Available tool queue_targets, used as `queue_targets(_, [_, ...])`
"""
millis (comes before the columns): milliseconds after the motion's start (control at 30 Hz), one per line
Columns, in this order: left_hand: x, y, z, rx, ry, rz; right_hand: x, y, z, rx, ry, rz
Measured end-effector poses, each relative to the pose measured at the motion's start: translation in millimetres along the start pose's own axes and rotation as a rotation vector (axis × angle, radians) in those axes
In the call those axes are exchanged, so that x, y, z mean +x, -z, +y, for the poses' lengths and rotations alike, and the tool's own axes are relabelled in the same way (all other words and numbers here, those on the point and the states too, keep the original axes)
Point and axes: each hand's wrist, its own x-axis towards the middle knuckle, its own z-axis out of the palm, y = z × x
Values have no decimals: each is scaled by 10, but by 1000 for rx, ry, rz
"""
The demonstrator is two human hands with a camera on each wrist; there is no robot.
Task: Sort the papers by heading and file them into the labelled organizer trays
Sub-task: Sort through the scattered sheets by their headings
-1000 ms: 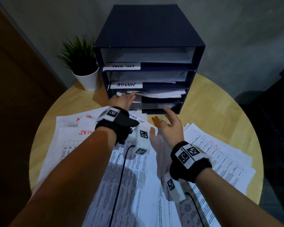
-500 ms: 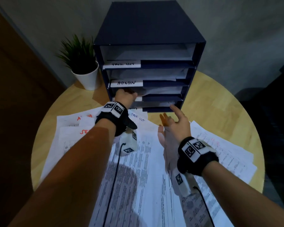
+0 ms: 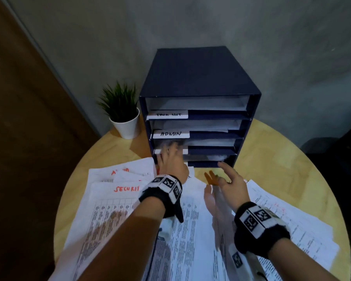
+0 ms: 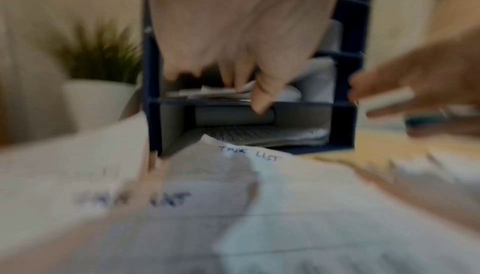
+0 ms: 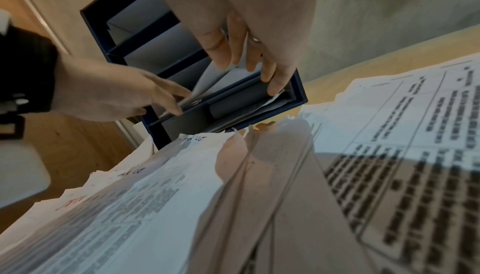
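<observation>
Both hands sit at the mouth of the organizer (image 3: pixel 199 110), my landmark for everything else. Left hand (image 3: pixel 171 161) has pushed further into the third tray down, the one under the ADMIN label (image 3: pixel 171 134); a second ago its fingertips were only at that tray's lip. Its fingers (image 5: pixel 176 102) lie fairly straight on the edge of the filed sheets (image 5: pixel 223 79), pressing them in rather than gripping, though blur keeps me from being sure. Right hand (image 3: pixel 229 184) hangs just in front of the organizer's bottom tray, released, fingers spread and holding nothing; in the right wrist view its fingertips (image 5: pixel 276 85) reach the front of the lower shelf. The sheets that stuck out of the third tray a second ago now sit deeper, so I judge this batch nearly filed. Plenty is left: loose papers (image 3: pixel 190 230) cover the round table (image 3: pixel 272 151) in front of the organizer, among them one headed SECURITY (image 3: pixel 126 188) in red to the front left and a task list sheet (image 4: pixel 249 153) right at its foot. The potted plant (image 3: pixel 122 110) stands just left of the organizer.
</observation>
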Motion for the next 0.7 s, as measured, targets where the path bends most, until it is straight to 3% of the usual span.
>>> queue_targets(100, [40,-50,-31,283,-67,-250,1,-1,7,-9,9,-1])
queue_targets(200, [101,-28,-26,315,-52,-319,22,3,29,-15,19,0])
queue_targets(433, [193,105,-28,343,16,-310,23,87,58,-1,-30,7])
queue_targets(700, [0,135,-558,-68,125,-51,-14,293,192,-93,-154,-60])
